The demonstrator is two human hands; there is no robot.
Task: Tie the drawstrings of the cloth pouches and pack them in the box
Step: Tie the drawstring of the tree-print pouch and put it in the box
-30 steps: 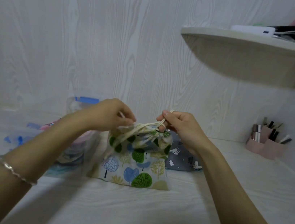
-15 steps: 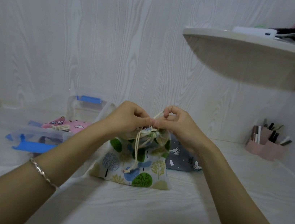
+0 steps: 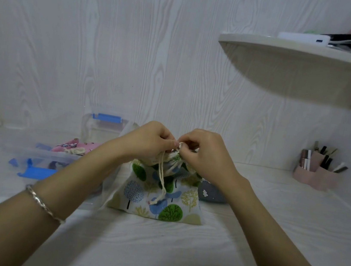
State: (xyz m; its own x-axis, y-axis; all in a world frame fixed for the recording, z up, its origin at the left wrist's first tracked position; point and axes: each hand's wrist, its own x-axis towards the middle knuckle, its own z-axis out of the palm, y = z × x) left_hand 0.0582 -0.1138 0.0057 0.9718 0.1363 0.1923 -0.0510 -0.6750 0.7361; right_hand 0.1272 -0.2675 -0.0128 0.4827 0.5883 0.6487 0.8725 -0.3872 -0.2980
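A tree-print cloth pouch (image 3: 156, 200) stands on the white table, its top gathered. My left hand (image 3: 149, 139) and my right hand (image 3: 203, 150) meet right above it, fingertips together, each pinching the cream drawstring (image 3: 161, 180) at the gathered top. One loose end of the cord hangs down the pouch's front. To the left sits a clear plastic box (image 3: 38, 156) with blue clips; a pink pouch (image 3: 73, 146) lies inside it. A grey pouch (image 3: 211, 193) lies behind the tree-print one, mostly hidden by my right wrist.
The box's clear lid (image 3: 103, 127) with a blue clip leans against the back wall. A pink holder (image 3: 316, 175) with pens stands at the right wall. A rounded shelf (image 3: 303, 67) juts out overhead on the right, with a power bank and a black item.
My hands came together from apart; the cord was stretched between them one second ago, and now both pinch it at the pouch's top with one end hanging down.
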